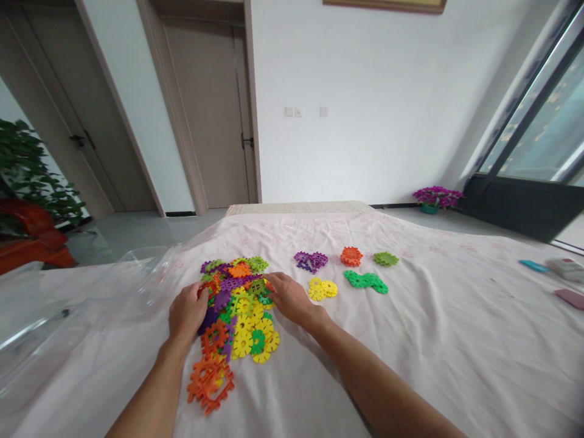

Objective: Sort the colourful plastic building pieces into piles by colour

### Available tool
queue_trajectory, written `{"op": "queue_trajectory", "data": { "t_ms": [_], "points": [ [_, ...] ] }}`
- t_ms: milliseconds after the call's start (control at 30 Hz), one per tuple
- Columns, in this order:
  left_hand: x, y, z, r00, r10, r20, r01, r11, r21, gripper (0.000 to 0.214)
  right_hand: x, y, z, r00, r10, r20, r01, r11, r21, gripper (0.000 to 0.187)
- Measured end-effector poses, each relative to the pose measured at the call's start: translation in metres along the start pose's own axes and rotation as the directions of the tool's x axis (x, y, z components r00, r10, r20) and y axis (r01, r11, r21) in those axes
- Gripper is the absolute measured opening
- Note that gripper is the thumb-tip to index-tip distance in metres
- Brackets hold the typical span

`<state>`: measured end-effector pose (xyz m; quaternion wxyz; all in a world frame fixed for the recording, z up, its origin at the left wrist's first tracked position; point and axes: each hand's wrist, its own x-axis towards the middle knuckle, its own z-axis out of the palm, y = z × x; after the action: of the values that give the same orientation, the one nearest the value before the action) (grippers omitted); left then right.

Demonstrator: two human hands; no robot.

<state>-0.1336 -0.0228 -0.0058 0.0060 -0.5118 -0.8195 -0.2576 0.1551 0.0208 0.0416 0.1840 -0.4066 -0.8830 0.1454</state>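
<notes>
A mixed pile of plastic building pieces [244, 322] lies on the cloth in front of me, with yellow, green, purple and orange flat notched discs and frames. My left hand [187, 311] rests against the pile's left side, its fingers loosely bent and touching pieces. Along the right side of the pile, my right hand [291, 296] reaches in with fingers stretched, fingertips on the pieces. Neither hand clearly grips a piece. Orange square frames [210, 383] lie at the pile's near end. Pieces under the fingertips are partly hidden.
Right of the pile lie separate groups: purple pieces [314, 260], orange pieces [351, 256], light green pieces [385, 259], yellow discs [323, 288] and green discs [365, 280]. Clear plastic packaging [146, 267] is at left. A blue item [533, 266] sits far right on the wrinkled cloth [438, 353].
</notes>
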Motion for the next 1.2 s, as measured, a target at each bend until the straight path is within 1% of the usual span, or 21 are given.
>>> {"op": "queue_trajectory", "data": {
  "t_ms": [100,200,300,400,467,533,600,667,700,767,833,900,1000,1100,1133,1200],
  "points": [
    [0.000,0.000,0.000,1.000,0.006,0.000,-0.006,1.000,-0.008,0.047,0.002,-0.002,0.006,1.000,-0.018,-0.014,0.017,0.999,-0.035,0.053],
    [0.000,0.000,0.000,1.000,0.000,-0.001,0.000,1.000,-0.003,0.048,0.005,-0.003,0.013,0.999,-0.051,-0.016,0.049,0.996,-0.072,0.042],
    [0.000,0.000,0.000,1.000,0.001,0.002,-0.001,1.000,-0.001,0.048,0.007,-0.003,0.019,0.996,-0.076,-0.043,0.074,0.996,-0.053,0.035],
    [-0.001,0.001,-0.001,1.000,0.010,-0.001,-0.010,1.000,-0.015,0.048,0.011,0.001,0.023,0.990,-0.064,-0.122,0.068,0.997,0.030,0.037],
    [-0.001,0.001,-0.002,1.000,0.010,0.001,-0.010,1.000,-0.019,0.048,0.015,0.007,0.023,0.981,-0.032,-0.189,0.051,0.994,0.099,0.041],
    [-0.001,0.001,-0.002,1.000,0.003,0.005,-0.003,1.000,-0.017,0.049,0.019,0.019,0.019,0.964,0.011,-0.265,0.035,0.985,0.169,0.046],
    [-0.001,0.001,-0.002,1.000,-0.005,0.013,0.005,1.000,-0.018,0.050,0.024,0.038,0.011,0.932,0.082,-0.354,0.009,0.969,0.248,0.049],
    [0.000,-0.001,-0.001,1.000,-0.008,0.021,0.008,1.000,-0.027,0.051,0.026,0.062,0.000,0.877,0.195,-0.439,-0.043,0.942,0.334,0.049],
    [0.000,-0.002,0.000,1.000,-0.008,0.024,0.009,0.999,-0.032,0.051,0.025,0.075,-0.008,0.841,0.265,-0.472,-0.080,0.923,0.375,0.048],
    [0.001,-0.004,0.001,1.000,-0.008,0.029,0.009,0.999,-0.040,0.051,0.020,0.104,-0.025,0.770,0.388,-0.507,-0.159,0.886,0.436,0.048],
    [0.002,-0.005,0.003,0.999,-0.013,0.035,0.014,0.999,-0.037,0.051,0.011,0.131,-0.043,0.685,0.479,-0.549,-0.238,0.859,0.452,0.052],
    [0.003,-0.006,0.003,0.999,-0.015,0.041,0.016,0.999,-0.034,0.052,-0.001,0.153,-0.059,0.586,0.537,-0.606,-0.320,0.841,0.436,0.056],
    [0.003,-0.007,0.003,0.999,-0.017,0.044,0.018,0.999,-0.035,0.052,-0.021,0.175,-0.077,0.460,0.613,-0.642,-0.470,0.782,0.410,0.059],
    [0.004,-0.008,0.004,0.999,-0.014,0.046,0.016,0.999,-0.042,0.053,-0.038,0.191,-0.087,0.350,0.702,-0.620,-0.610,0.673,0.418,0.060],
    [0.004,-0.009,0.005,0.999,-0.013,0.045,0.015,0.999,-0.043,0.053,-0.043,0.195,-0.089,0.321,0.727,-0.607,-0.639,0.639,0.428,0.061],
    [0.005,-0.010,0.005,0.999,-0.011,0.046,0.012,0.999,-0.041,0.052,-0.051,0.205,-0.090,0.289,0.758,-0.585,-0.671,0.596,0.441,0.062]
  ]
}}
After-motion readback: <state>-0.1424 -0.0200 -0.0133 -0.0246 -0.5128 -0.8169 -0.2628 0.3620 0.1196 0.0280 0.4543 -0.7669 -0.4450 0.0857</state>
